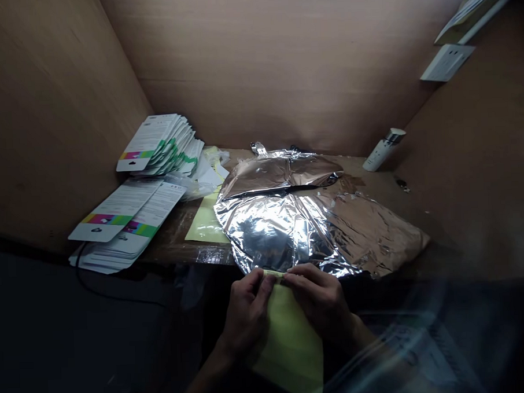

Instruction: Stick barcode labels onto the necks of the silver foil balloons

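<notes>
Left hand point(245, 316) and right hand point(321, 298) fingers point(266, 284) pinch top edge of yellow sheet point(290, 351), silver foil point(263, 234) beyond

Wooden bench point(173, 247): silver foil bags point(267, 231), yellow sheet point(204, 222), printed card stacks point(155, 146).

**Cut off, covered, blurred**

The pale yellow-green sheet point(290, 351) runs off the near edge of the view, its upper edge partly covered by the left grip point(245, 316) and right grip point(321, 295). Silver foil point(263, 231) hides part of a second yellow sheet point(204, 222). A grey, translucent blur covers the near right. The small dark object point(401, 184) on the tabletop point(173, 247) is too small to name, and the fine print on the cards point(146, 138) is unreadable.
</notes>
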A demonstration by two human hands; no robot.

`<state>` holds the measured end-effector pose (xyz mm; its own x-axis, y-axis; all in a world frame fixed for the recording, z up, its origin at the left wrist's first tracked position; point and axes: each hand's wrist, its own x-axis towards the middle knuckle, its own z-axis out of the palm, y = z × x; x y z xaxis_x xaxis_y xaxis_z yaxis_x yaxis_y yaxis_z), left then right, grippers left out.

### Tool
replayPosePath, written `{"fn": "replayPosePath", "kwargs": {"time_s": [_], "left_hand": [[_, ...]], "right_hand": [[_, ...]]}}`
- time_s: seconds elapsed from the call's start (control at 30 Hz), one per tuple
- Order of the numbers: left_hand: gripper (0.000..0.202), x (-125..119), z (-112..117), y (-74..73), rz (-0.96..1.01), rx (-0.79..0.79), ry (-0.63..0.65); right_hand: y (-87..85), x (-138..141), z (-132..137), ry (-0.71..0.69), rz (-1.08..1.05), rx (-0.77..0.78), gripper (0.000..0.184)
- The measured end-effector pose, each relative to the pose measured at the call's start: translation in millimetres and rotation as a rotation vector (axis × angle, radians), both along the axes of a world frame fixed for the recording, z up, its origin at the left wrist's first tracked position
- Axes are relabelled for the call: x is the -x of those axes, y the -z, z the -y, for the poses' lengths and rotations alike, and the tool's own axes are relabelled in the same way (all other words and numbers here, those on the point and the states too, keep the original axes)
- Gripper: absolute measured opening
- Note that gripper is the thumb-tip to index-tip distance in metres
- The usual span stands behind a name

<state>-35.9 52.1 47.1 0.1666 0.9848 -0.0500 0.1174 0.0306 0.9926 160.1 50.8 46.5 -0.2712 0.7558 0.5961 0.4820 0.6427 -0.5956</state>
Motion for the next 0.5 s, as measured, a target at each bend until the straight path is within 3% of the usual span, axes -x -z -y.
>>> {"fn": "replayPosePath", "kwargs": {"time_s": [0.17,0.37,0.43,0.5], "left_hand": [[0.036,0,2,2.4,-0.029,-0.1,0.023],[0.036,-4,4,1.1,-0.045,-0.034,0.013],[0.036,-4,4,2.0,-0.037,-0.018,0.009],[0.038,1,4,4.9,-0.053,-0.013,-0.001]], "right_hand": [[-4.3,-5,1,0.008,-0.048,0.193,0.021],[4.2,-2,6,0.053,0.085,-0.119,0.026],[3.1,-4,8,0.031,0.07,-0.111,0.021],[-2.6,-13,7,0.018,-0.038,0.009,0.013]]}}
